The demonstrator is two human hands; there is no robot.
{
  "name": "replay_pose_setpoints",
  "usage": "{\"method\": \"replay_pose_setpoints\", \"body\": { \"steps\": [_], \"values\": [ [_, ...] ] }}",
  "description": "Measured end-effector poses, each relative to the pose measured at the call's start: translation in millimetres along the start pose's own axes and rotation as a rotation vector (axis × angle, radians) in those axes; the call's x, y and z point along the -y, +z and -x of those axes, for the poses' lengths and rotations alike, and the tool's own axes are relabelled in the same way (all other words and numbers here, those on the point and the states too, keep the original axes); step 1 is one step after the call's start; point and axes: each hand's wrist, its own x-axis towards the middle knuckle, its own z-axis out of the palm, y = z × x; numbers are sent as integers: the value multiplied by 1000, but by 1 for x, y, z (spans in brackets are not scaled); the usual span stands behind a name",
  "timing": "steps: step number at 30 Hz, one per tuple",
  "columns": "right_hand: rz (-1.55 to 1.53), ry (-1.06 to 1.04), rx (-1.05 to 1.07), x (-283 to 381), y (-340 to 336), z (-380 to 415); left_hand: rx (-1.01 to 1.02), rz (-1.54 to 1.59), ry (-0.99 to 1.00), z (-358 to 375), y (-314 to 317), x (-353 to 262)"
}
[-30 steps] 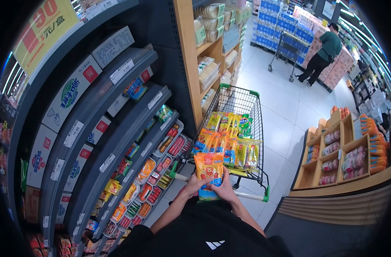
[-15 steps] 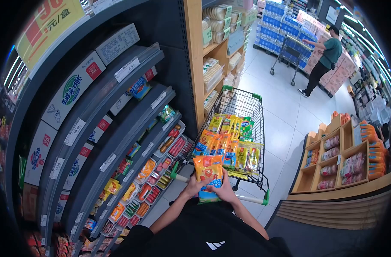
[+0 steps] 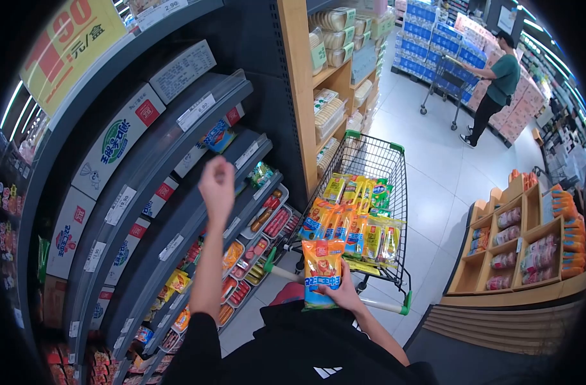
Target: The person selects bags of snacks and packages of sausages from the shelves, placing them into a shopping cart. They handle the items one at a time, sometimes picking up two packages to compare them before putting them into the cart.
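Note:
My right hand is closed round the lower right side of an orange and blue snack packet with a cartoon lion on it, upright before my chest. My left hand is raised in front of the shelves on the left, its fingers curled together and slightly blurred; nothing shows in them. Just above it, a blue snack packet lies on a shelf. Beyond the held packet stands a shopping cart with a green-cornered wire basket. Inside it are several similar orange and blue packets, with yellow packets and green packets.
Curved dark shelves with boxes and price tags fill the left side. A wooden rack with packaged food rises beyond them. Wooden bins stand at right. Farther off, a person in a green top holds another cart.
My left hand has let go of the snack packet and moved up and left towards the shelves. My right hand still holds the packet. The view has shifted slightly.

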Motion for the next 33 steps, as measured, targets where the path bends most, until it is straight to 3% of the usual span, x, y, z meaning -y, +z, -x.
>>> {"method": "replay_pose_setpoints", "body": {
  "steps": [2, 3, 4, 6, 9, 12, 18, 21, 24, 27, 30, 31, 33],
  "values": [
    [-19, 0, -5, -5, -3, -1, -107, -138, -60, -50, 5, 38],
    [-11, -4, 2, -10, -5, -3, -47, -331, -138, -70, 5, 65],
    [-3, -8, 6, -16, -7, -4, -33, -445, -46, -89, 12, 123],
    [8, -9, 7, -21, -8, -5, -90, -674, -122, -105, 36, 176],
    [79, -5, 3, -15, -8, -5, -23, -608, -342, -115, 48, 175],
    [124, -26, -11, -14, -7, -6, -74, -615, -288, -119, 55, 170],
    [102, 42, -18, -15, -10, -10, -50, -785, -399, -134, 64, 201],
    [87, 51, -10, -15, -9, -12, -63, -809, -312, -141, 65, 247],
    [70, 44, 13, -24, -11, -14, -32, -902, -295, -146, 63, 246],
    [75, 35, 34, -26, -15, -17, 140, -270, -308, -148, 43, 223],
    [113, 15, 37, -34, -17, -18, 192, -30, -496, -147, 30, 219],
    [122, 8, 38, -36, -18, -19, 94, -88, -438, -135, 27, 191],
    [134, 4, 41, -36, -18, -19, 96, 107, -563, -124, 19, 159]
  ]
}}
